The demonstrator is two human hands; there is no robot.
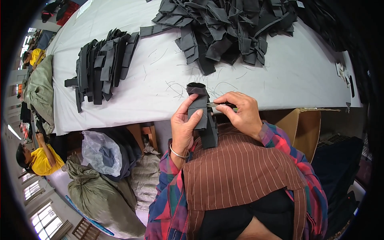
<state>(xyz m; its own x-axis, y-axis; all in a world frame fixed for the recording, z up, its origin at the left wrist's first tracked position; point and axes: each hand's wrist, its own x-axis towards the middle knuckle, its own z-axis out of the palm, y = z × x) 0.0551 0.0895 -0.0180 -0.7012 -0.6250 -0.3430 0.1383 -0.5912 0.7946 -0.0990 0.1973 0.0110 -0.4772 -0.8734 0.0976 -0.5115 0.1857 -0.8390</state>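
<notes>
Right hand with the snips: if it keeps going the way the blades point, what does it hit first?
The right hand holds small thread snips pointing toward the person's left. First in that line is the black fabric strip gripped by the left hand; the tips look already at its edge, though depth is hard to judge.

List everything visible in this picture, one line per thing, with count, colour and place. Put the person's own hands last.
table: one, covered in white-grey cloth, across the upper half.
loose pile of fabric pieces: one big heap, black and dark grey, top centre of the table.
stacked fabric pieces: one tidy row, black, left part of the table.
thread scraps: many, dark, scattered on the table near its front edge.
cardboard box: one, brown, under the table at right.
sacks: several, olive and grey, on the floor at lower left.
co-workers: two, in yellow shirts, far left.
fabric piece: one, black, held in the left hand.
thread snips: one, metal, in the right hand.
left hand: grips the fabric piece.
right hand: grips the thread snips.
</notes>
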